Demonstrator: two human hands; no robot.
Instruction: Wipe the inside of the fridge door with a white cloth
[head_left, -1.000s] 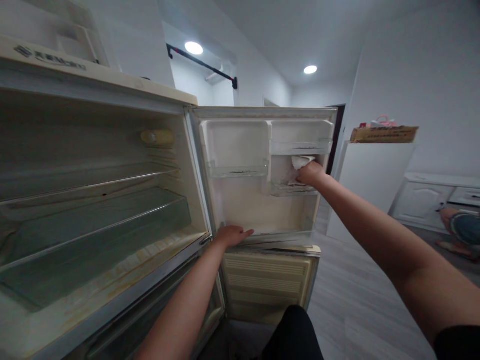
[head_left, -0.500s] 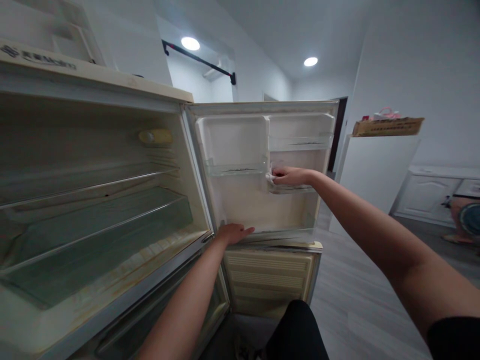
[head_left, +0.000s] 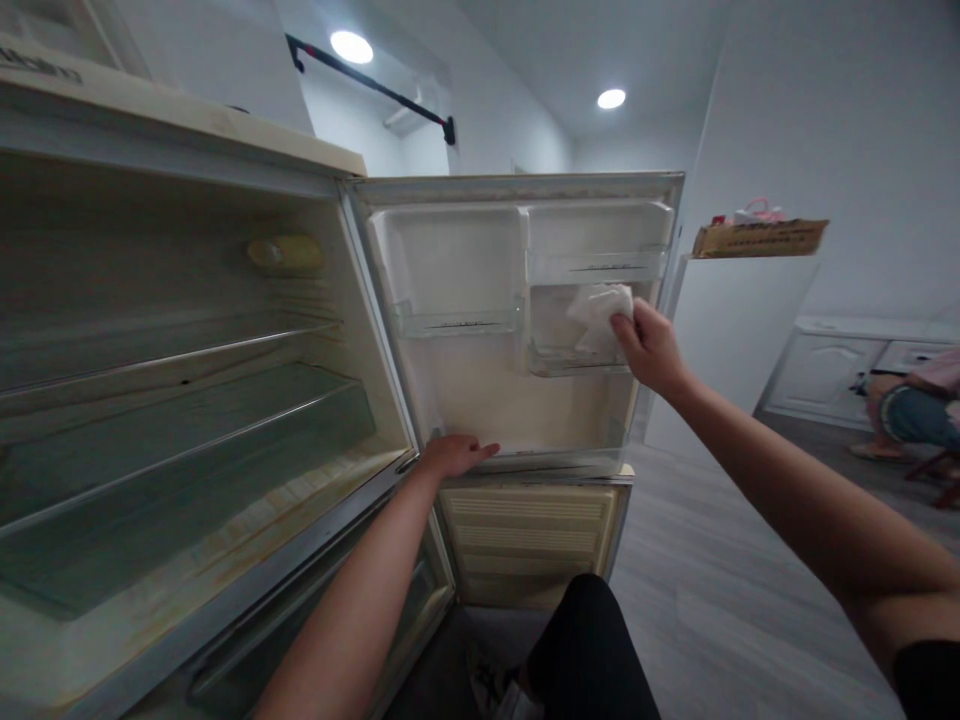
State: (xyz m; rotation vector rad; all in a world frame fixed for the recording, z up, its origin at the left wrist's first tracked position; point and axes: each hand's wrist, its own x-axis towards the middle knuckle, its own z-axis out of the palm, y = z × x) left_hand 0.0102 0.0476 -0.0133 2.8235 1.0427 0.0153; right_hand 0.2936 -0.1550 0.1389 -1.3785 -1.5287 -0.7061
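Note:
A crumpled white tissue (head_left: 606,308) is pinched in my right hand (head_left: 651,345). It hangs before the right-hand middle rack (head_left: 574,362) of the open fridge door (head_left: 487,385). Lower down, my left hand (head_left: 452,455) rests over the clear bottom door shelf (head_left: 559,462), its thumb stretched to the right and its other fingers curled over the edge, partly hidden. To the left is the fridge interior (head_left: 150,250), with glass shelves and brownish stains along its floor.
Below the upper door hangs a ribbed lower door (head_left: 529,540), also open. My black-clad knee (head_left: 592,650) is close under it. A cardboard box (head_left: 761,238) lies on a white cabinet (head_left: 739,330) to the right. Another person (head_left: 919,405) sits at the far right.
My right hand has drawn the tissue up and to the right, out of the middle rack's left end. My left hand stays on the bottom shelf. The view has shifted slightly.

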